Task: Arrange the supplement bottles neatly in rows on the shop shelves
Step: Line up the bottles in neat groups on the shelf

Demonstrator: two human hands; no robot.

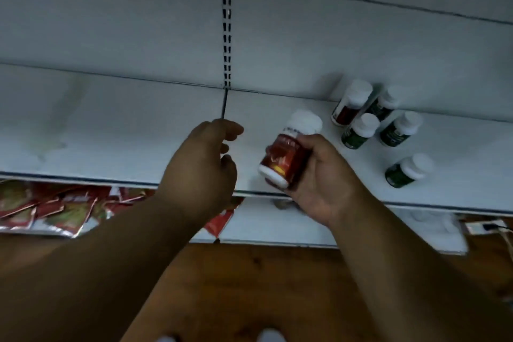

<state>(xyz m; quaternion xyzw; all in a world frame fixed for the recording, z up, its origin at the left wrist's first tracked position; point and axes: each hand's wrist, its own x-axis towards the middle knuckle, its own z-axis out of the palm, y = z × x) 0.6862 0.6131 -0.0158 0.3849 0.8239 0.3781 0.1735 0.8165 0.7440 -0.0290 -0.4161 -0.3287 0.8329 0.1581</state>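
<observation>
White metal makes up the shelf [111,125], its surface marked with faint smears toward the left. Below its front edge, on the lower shelf [263,223], lies a loose heap of red foil sachets [50,208]. A slotted upright [226,22] runs down the back panel and meets the shelf near the middle.

The left hand [202,164] hovers over the shelf just left of centre, fingers loosely curled, holding nothing; thumb and forefinger stand close together but no object shows between them.

The right hand [319,183] grips a red-labelled bottle [286,153] with a white cap, tilted so the cap points up and to the right. The bottle is held above the front part of the shelf, clear of its surface.

Further right, five bottles stand on the shelf, all white-capped. A second red bottle [350,104] is at the back, touching or just beside a green bottle [384,104]. Two more green bottles [359,132] [399,129] sit just in front of these. One green bottle [408,171] stands apart, nearer the front edge.

Brown wooden floor [263,286] shows beneath the shelving.
</observation>
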